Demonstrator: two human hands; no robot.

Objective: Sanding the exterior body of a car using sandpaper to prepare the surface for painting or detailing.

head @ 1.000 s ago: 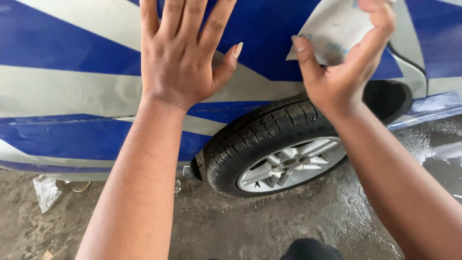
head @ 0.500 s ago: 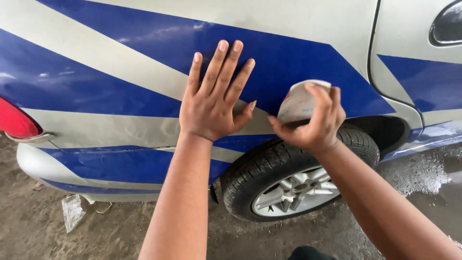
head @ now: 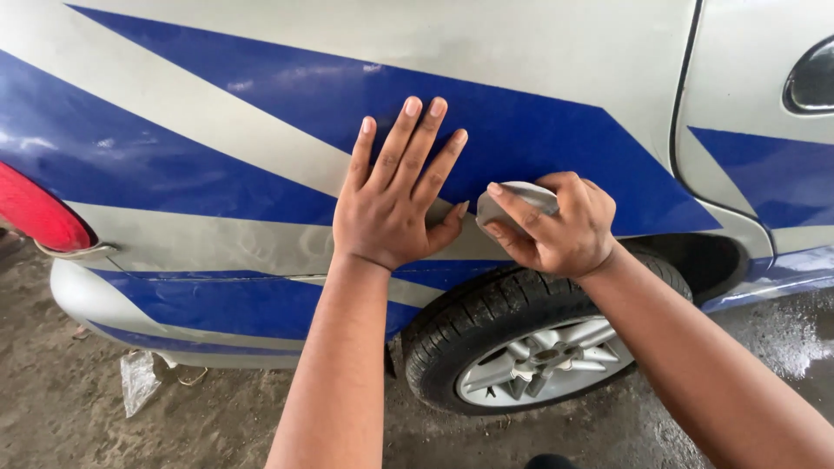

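Pressing flat: left hand (head: 391, 204), fingers spread open, on silver-and-blue car panel (head: 217, 156); right hand (head: 560, 226) closed around folded grey sandpaper (head: 512, 198) against panel, above rear tyre (head: 469, 321)

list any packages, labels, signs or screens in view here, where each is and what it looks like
Blue graphic decal: on the silver car body panel, broad angular bands with pointed ends; the left hand lies flat across it.
Clear plastic wrapper: crumpled on the dirt floor below the rear bumper, translucent grey-white.
No signs or screens show. The right hand grips a folded grey sheet, not a package.
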